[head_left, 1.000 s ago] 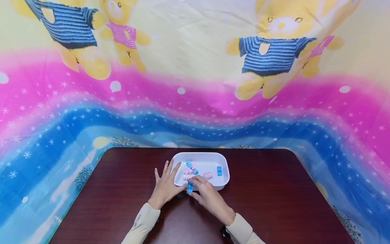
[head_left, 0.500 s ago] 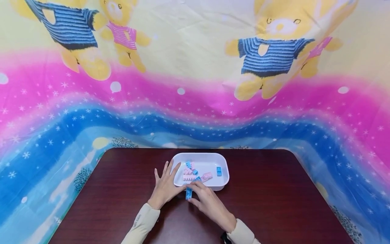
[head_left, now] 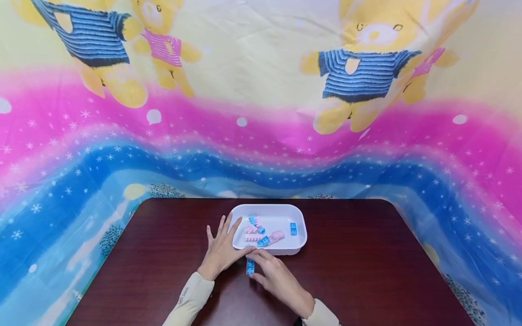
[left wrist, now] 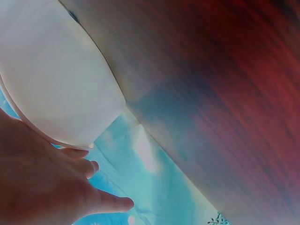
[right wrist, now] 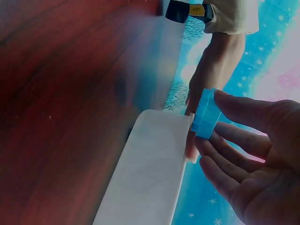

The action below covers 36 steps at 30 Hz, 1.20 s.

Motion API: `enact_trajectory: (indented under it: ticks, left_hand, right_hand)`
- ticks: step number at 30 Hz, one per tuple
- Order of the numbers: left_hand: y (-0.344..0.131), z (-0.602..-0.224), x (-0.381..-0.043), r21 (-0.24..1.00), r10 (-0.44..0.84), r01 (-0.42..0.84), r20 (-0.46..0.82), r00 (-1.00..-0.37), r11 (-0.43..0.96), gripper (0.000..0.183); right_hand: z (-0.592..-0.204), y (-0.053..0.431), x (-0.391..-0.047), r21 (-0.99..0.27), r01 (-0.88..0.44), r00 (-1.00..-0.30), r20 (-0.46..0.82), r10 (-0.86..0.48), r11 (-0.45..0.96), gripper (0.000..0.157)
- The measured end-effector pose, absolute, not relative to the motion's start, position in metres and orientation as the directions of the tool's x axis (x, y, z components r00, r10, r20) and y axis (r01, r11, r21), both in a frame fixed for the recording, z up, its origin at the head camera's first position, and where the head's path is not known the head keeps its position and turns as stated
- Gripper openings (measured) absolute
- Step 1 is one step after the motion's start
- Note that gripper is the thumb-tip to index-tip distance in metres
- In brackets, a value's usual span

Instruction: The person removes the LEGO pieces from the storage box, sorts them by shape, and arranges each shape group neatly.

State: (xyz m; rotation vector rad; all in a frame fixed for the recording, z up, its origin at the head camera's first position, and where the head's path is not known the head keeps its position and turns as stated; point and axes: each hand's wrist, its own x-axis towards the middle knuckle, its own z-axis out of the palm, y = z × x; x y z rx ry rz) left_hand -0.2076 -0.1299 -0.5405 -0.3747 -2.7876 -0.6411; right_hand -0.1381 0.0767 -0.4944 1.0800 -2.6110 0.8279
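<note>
My right hand (head_left: pixel 279 278) pinches a blue toy building block (head_left: pixel 250 267) between thumb and fingers, just in front of the white tray (head_left: pixel 291 251). The right wrist view has that blue block (right wrist: pixel 206 115) at the fingertips, close to the tray's rim. My left hand (head_left: pixel 222 251) rests on the tray's left side with fingers spread and thumb along the near rim. Inside the tray lie pink blocks (head_left: pixel 253 237) at the left, a blue block (head_left: pixel 263 241) near the front, a pink piece (head_left: pixel 277 235) touching it, and another blue block (head_left: pixel 293 228) at the right.
The tray stands on a dark red-brown table (head_left: pixel 359 262), near its far edge. Behind the table hangs a patterned cloth (head_left: pixel 261 149) with bears and snowflakes. A black band (right wrist: pixel 178 11) sits at the left sleeve in the right wrist view.
My right hand has drawn the blue block from above the tray's near rim toward the person and slightly left. A blue block in the tray is now uncovered. The left hand stays put.
</note>
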Motion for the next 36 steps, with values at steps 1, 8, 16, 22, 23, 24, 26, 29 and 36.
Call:
enact_trajectory:
  ticks: [1,8,16,22,23,24,26,29,36]
  left_hand:
    - [-0.130,-0.541,-0.207,0.388,0.190,0.304,0.305,-0.933,0.870,0.104]
    - [-0.130,-0.540,-0.206,0.396,0.190,0.292,0.277,-0.942,0.870,0.105]
    - [-0.130,-0.539,-0.207,0.401,0.189,0.290,0.273,-0.943,0.869,0.106]
    - [-0.131,-0.540,-0.207,0.405,0.189,0.288,0.267,-0.945,0.868,0.105]
    - [-0.131,-0.540,-0.206,0.405,0.189,0.288,0.267,-0.945,0.868,0.105]
    - [-0.131,-0.540,-0.206,0.405,0.189,0.289,0.269,-0.944,0.867,0.105]
    - [-0.132,-0.541,-0.206,0.404,0.190,0.290,0.271,-0.944,0.867,0.105]
    - [-0.132,-0.541,-0.207,0.407,0.187,0.291,0.275,-0.943,0.866,0.105]
    - [-0.131,-0.541,-0.208,0.422,0.185,0.292,0.276,-0.943,0.858,0.106]
  right_hand:
    - [-0.495,0.077,-0.138,-0.423,-0.699,-0.715,0.377,-0.589,0.577,0.042]
    - [-0.501,0.076,-0.136,-0.461,-0.675,-0.733,0.321,-0.600,0.577,0.040]
    - [-0.509,0.075,-0.136,-0.456,-0.675,-0.732,0.321,-0.600,0.580,0.039]
    - [-0.518,0.074,-0.135,-0.442,-0.675,-0.734,0.327,-0.595,0.591,0.039]
    - [-0.520,0.074,-0.135,-0.439,-0.675,-0.735,0.328,-0.594,0.593,0.039]
    - [-0.521,0.073,-0.134,-0.438,-0.674,-0.736,0.328,-0.592,0.595,0.039]
    - [-0.524,0.073,-0.134,-0.436,-0.673,-0.737,0.327,-0.592,0.597,0.039]
    - [-0.526,0.073,-0.133,-0.436,-0.670,-0.739,0.322,-0.591,0.601,0.039]
    - [-0.532,0.072,-0.132,-0.425,-0.678,-0.733,0.326,-0.598,0.599,0.040]
